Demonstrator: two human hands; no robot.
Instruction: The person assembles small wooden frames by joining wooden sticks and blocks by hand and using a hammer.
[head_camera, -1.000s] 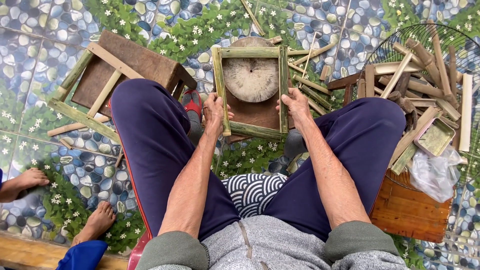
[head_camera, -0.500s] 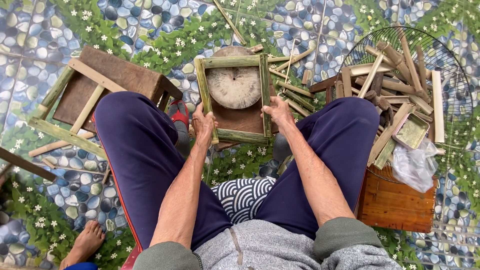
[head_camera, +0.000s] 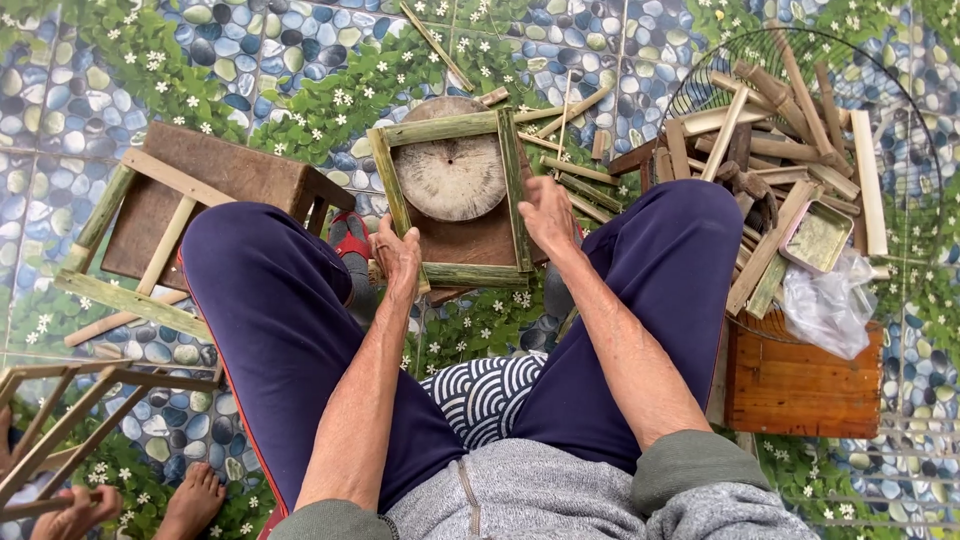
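Observation:
A square frame of green bamboo strips (head_camera: 447, 128) lies flat on a round wooden block (head_camera: 452, 176) between my knees. My left hand (head_camera: 398, 255) grips the frame's near left corner. Over the frame's right side strip, near the lower corner, my right hand (head_camera: 547, 215) presses down with its fingers curled on the bamboo. Both forearms reach down between my dark blue trouser legs.
A low wooden stool (head_camera: 215, 175) with a bamboo frame leaning on it stands at the left. Loose bamboo pieces fill a wire basket (head_camera: 790, 130) at the right, above a wooden box (head_camera: 805, 385). Another person's feet (head_camera: 190, 500) and a bamboo lattice (head_camera: 70, 420) show at the lower left.
The view has shifted, so the frame sits lower and left in the picture. Both hands keep their hold on it. A bamboo lattice has come into view at the lower left.

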